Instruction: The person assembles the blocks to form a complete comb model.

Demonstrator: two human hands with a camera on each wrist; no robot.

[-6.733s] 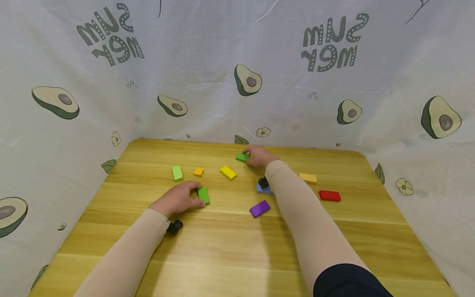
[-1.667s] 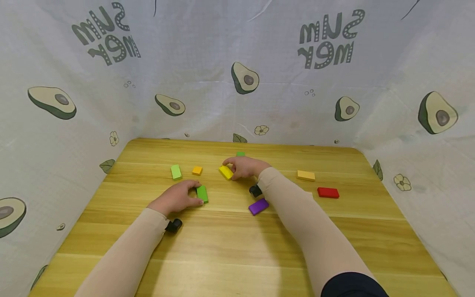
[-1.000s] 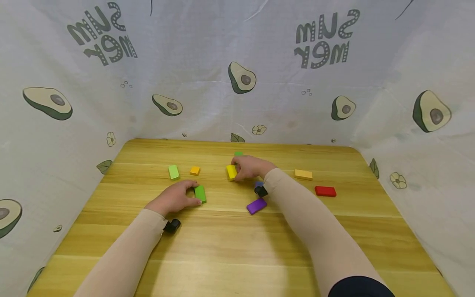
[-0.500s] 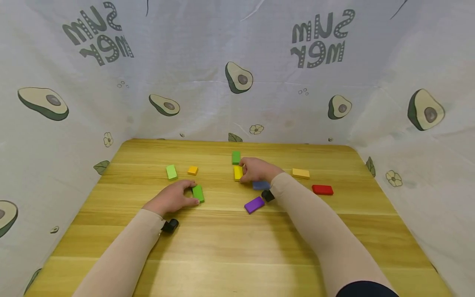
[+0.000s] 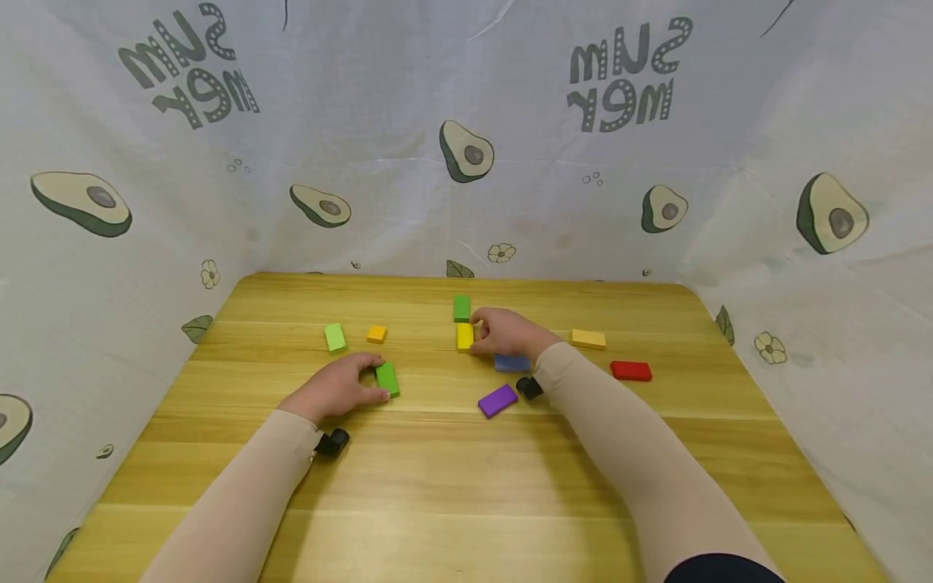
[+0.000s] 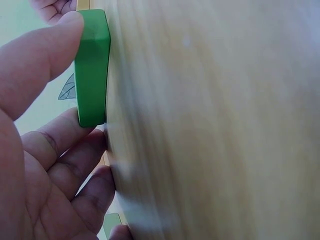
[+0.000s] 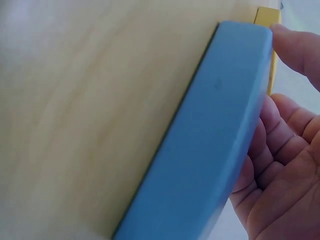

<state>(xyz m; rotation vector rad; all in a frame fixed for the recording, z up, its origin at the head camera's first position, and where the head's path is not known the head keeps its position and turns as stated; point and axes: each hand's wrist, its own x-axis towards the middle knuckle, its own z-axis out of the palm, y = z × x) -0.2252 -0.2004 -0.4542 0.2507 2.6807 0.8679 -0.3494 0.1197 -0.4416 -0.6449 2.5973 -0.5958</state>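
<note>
My left hand (image 5: pixel 331 390) pinches a green block (image 5: pixel 387 380) lying on the table. In the left wrist view, the thumb presses one end of that green block (image 6: pixel 92 70) and a finger the other. My right hand (image 5: pixel 508 332) holds a yellow block (image 5: pixel 464 338) between thumb and index finger, flat on the table. Just beyond it, in line, lies another green block (image 5: pixel 462 308). A blue block (image 5: pixel 513 363) sits under the right palm and fills much of the right wrist view, partly hiding the yellow block (image 7: pixel 267 17).
Around the hands on the wooden table (image 5: pixel 437 502) lie a light green block (image 5: pixel 335 338), a small orange block (image 5: pixel 377 334), a purple block (image 5: pixel 498 401), a pale orange block (image 5: pixel 588 339) and a red block (image 5: pixel 631 371). A printed cloth (image 5: pixel 394 146) hangs behind.
The right hand has left the far green block, which now points away from me. It has turned the yellow block and shifted it right, in line with that block. The left hand keeps its place.
</note>
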